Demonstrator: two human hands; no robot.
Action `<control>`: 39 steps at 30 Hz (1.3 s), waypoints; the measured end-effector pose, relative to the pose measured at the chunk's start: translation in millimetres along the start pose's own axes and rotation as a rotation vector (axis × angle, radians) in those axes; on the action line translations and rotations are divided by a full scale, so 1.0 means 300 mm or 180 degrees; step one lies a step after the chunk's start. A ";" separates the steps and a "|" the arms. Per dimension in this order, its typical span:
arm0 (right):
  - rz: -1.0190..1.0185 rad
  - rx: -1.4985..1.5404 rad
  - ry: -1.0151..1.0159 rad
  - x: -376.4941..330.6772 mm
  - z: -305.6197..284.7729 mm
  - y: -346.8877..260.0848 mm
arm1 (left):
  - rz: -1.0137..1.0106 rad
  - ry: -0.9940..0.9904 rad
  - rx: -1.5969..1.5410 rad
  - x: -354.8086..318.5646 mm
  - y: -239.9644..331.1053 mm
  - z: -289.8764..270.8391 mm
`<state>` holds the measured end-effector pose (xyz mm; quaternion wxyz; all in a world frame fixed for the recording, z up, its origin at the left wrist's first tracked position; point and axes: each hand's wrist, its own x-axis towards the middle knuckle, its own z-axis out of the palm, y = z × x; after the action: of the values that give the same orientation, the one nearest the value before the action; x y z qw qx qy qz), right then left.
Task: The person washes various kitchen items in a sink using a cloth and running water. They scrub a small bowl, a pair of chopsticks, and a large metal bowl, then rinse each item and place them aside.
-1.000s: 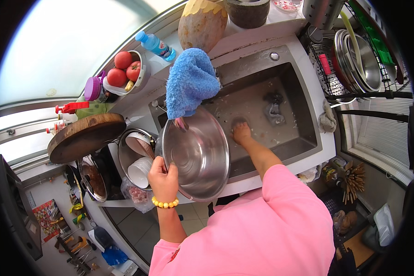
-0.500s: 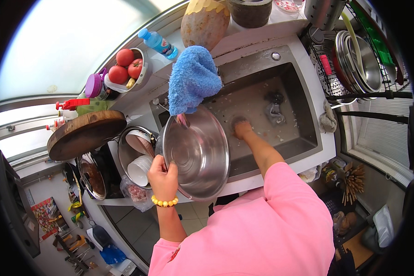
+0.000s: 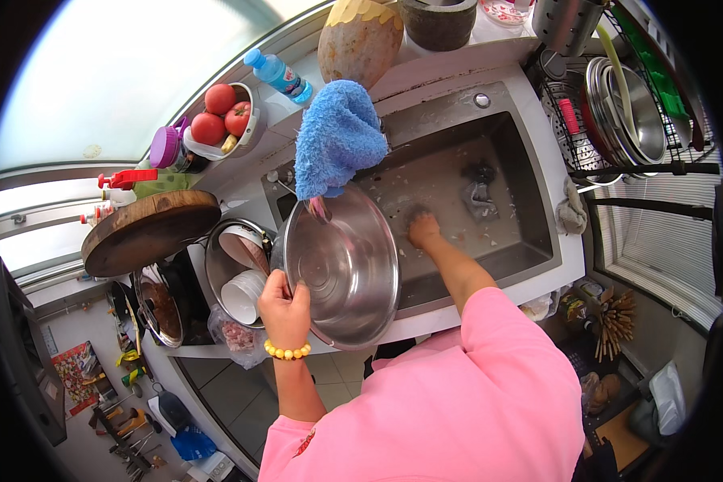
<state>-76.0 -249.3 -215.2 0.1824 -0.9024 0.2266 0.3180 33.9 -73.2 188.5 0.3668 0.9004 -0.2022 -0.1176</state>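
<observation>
Left hand point(image 3: 285, 301): fingers clenched over the near-left rim of a large steel bowl point(image 3: 344, 269), thumb on the inside of the rim. Bowl held tilted, its open side facing up toward the camera; it hangs over the left edge of the sink point(image 3: 530, 189) and the strip of bench point(image 3: 458, 309) in front of it. Yellow bead bracelet point(image 3: 287, 351) on the left wrist.

Right hand point(image 3: 422, 230): reaching down into the sink basin, palm down, fingers bunched against the wet floor of the basin near its middle. Cannot tell whether the fingers grasp anything; whatever lies under them is hidden. Small pale scraps scattered over the basin floor around the hand; drain point(image 3: 480, 193) toward the right, apart from the hand.

Blue fluffy cloth point(image 3: 337, 136): draped at the far-left corner of the sink, its lower end just touching the far rim of the bowl.

Left of the bowl: a metal pot point(image 3: 217, 269) holding white cups, just beside the left hand. Farther left, a round wooden board point(image 3: 149, 233). Far-left corner of bench: bowl of tomatoes point(image 3: 225, 120), blue-capped bottle point(image 3: 279, 76).

Right edge of the sink: wire rack point(image 3: 574, 149) with steel dishes standing on edge.

Pink sleeves on both arms.
</observation>
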 end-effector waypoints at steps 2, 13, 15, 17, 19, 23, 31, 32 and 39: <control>-0.0167 -0.0071 -0.0041 -0.009 -0.015 0.011 | -0.0008 0.0009 0.0004 -0.002 0.002 0.000; -0.0165 0.0421 0.0090 -0.012 -0.055 0.019 | -0.0001 0.0016 -0.0068 -0.009 -0.011 0.007; -0.0180 0.0588 0.0223 -0.002 -0.042 0.034 | -0.0040 0.0006 -0.0103 -0.010 -0.005 0.006; -0.0145 0.0735 0.0451 0.019 -0.004 0.044 | -0.0055 0.0003 -0.0100 -0.012 -0.003 0.005; -0.0166 0.1267 0.0942 0.070 0.093 0.075 | 0.0006 -0.0043 -0.0058 -0.002 0.010 0.007; -0.0151 0.2168 0.1370 0.052 0.088 0.066 | -0.0059 -0.0014 -0.0167 -0.010 0.000 0.007; -0.0023 0.3984 0.0438 0.054 0.060 0.123 | 0.0028 -0.0005 -0.0176 -0.003 -0.004 0.012; 0.0061 0.4299 0.0187 0.029 0.031 0.130 | 0.0024 0.0003 -0.0188 -0.005 -0.023 0.013; 0.0413 0.5467 -0.0252 -0.112 -0.098 0.173 | 0.0024 -0.0098 -0.0422 0.001 -0.025 0.018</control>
<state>-112.3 -296.3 -181.3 0.7909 -0.4253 0.4331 0.0775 34.3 -71.6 179.4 0.4228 0.8715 -0.2029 -0.1432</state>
